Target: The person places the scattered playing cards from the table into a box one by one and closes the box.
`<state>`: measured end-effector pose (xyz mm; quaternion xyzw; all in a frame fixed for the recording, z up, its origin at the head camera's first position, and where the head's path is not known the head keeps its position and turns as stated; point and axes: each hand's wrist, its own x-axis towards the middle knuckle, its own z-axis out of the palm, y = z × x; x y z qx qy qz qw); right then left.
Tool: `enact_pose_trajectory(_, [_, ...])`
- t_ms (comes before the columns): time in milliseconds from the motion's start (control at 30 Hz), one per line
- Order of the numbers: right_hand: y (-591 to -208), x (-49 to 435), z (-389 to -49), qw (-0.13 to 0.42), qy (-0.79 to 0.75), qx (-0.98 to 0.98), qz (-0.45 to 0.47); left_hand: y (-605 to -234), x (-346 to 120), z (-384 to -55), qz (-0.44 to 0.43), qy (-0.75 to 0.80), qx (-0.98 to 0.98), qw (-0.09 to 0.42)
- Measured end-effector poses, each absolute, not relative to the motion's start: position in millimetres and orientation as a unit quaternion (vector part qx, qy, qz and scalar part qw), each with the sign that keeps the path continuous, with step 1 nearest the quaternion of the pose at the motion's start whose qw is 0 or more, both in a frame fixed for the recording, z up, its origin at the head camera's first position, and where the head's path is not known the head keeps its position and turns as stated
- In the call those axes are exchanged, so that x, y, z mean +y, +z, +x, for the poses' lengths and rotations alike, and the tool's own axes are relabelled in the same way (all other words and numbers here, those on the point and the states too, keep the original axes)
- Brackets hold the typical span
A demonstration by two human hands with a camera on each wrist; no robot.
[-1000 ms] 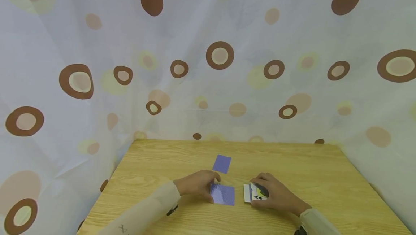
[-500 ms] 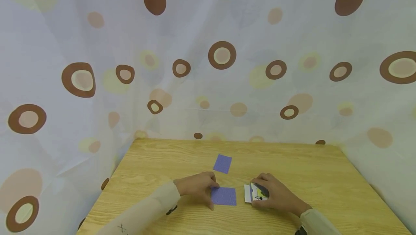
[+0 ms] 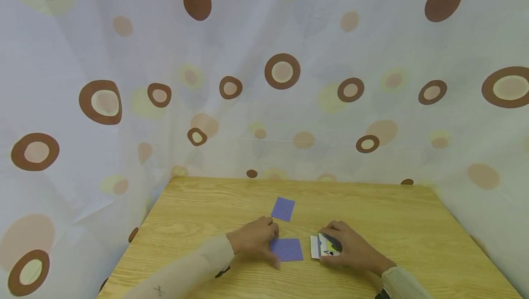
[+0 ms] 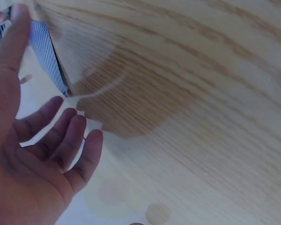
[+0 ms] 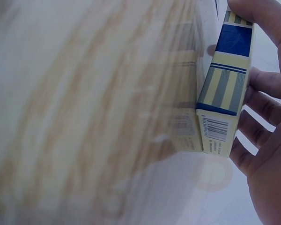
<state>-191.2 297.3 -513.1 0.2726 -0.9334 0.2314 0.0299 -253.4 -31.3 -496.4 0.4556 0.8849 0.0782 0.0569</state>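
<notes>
Blue-backed playing cards lie in front of the person, squared together in one rectangle. The left hand spans their left end, thumb at the near corner and fingers at the far corner. In the left wrist view the index fingertip meets one corner of the cards, and the thumb overlaps the other; the remaining fingers curve loosely. To the right, the right hand grips a card box whose white flap points left and whose face shows an ace. The box's striped, barcoded side shows in the right wrist view.
Another blue-backed card lies farther back on the wooden table. A white curtain with brown dots hangs behind and at both sides of the table.
The left hand has shifted slightly right, and the cards beside it have slid a little right. A glare on the cards has gone. The right hand and box have stayed in place.
</notes>
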Motion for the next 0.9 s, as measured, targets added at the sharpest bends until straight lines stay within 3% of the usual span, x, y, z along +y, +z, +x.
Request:
enact_pose_trajectory(500, [-511.7,296.8,-188.9,0.031,0.221,-0.937,0.27,-493.5,-22.1,-249.9,0.465,0.211,0.851,0.122])
enact_pose_trajectory(900, [-511.3,294.9,-189.7,0.036,0.214,-0.94,0.264,-497.5,-25.6,-253.0,0.51,0.198,0.829,0.118])
